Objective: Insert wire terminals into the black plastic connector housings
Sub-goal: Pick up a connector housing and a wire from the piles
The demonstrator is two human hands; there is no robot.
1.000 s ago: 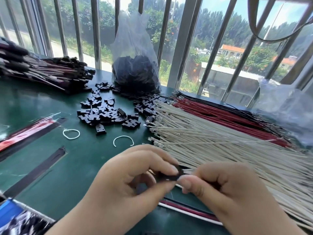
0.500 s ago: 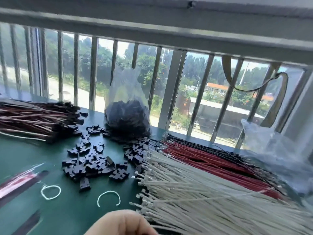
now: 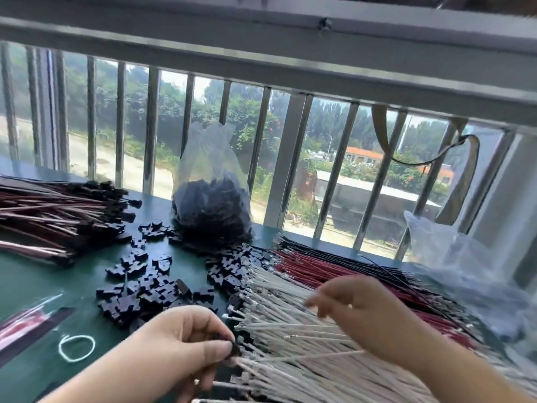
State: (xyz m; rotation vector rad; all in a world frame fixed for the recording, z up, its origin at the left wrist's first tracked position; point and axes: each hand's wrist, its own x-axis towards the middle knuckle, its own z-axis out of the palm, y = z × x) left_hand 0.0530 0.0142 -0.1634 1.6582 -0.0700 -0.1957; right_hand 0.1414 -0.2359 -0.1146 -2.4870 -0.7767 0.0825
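1. White wires point(image 3: 305, 356): a broad fan across the lower right of the frame on the green tabletop point(image 3: 43, 286), red wires point(image 3: 334, 271) and black wires point(image 3: 348, 254) behind them. Judged thin, light and limp; a single strand would bend if pushed from far back, so the hold likely belongs close behind the metal terminal.
2. Finished harnesses point(image 3: 58, 219), upper left of the tabletop, already carry black ends.
3. Clear bag point(image 3: 212, 205) of housings stands at centre, against the window bars.
4. Loose black housings point(image 3: 151, 289) lie scattered centre-left. Small, rigid, probably slick plastic; best pinched by the flat sides, cavity end left clear.
5. Right hand point(image 3: 369, 315), lower right, hovers blurred over the white wires, fingers spread and relaxed; whether a strand is caught cannot be told.
6. Left hand point(image 3: 186, 344), bottom centre, pinches one black housing point(image 3: 232, 349) between thumb and fingertips, at the terminal ends of the white wires.
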